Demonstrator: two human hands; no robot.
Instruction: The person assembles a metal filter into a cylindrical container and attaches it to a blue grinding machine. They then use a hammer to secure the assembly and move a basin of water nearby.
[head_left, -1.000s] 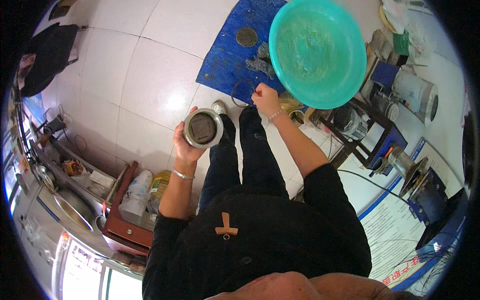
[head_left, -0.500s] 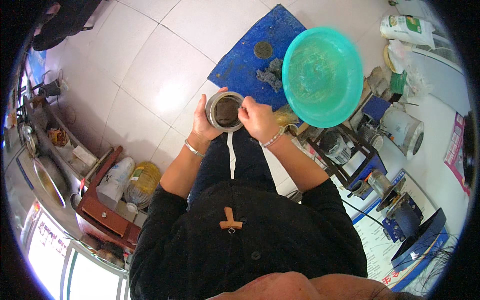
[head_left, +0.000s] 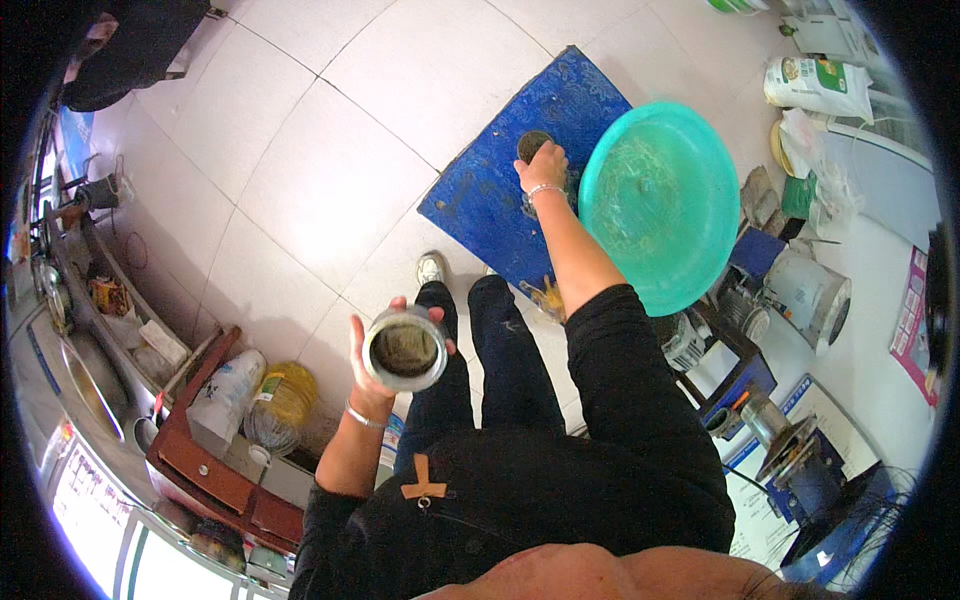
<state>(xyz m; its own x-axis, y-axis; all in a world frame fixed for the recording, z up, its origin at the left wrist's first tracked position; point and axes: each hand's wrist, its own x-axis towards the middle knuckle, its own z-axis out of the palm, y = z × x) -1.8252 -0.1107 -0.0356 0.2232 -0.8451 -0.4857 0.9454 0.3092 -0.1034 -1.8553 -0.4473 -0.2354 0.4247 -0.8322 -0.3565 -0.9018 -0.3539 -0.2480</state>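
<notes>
My left hand (head_left: 368,378) is wrapped around a round metal pot (head_left: 404,349), its mouth facing up and its inside dark and brownish. My right arm stretches forward over the blue mat (head_left: 480,190). There, my right hand (head_left: 545,168) has its fingers curled at the near edge of a round dark disc (head_left: 534,144), which looks rough; its kind is unclear. A clump of grey scouring wool lies behind the right wrist, mostly hidden. Beside the right forearm stands a large turquoise basin (head_left: 728,210), with what looks like shallow water in it.
A yellowish crumpled thing (head_left: 546,300) lies at the mat's near corner. On the left are a brown drawer cabinet (head_left: 195,462) and a jug of yellow oil (head_left: 281,400). Metal equipment (head_left: 790,440) stands on the right. Pale tiles (head_left: 330,170) cover the floor.
My right hand has left the pot and reached forward to the disc on the mat. My left hand has brought the pot lower and nearer my body, still holding it.
</notes>
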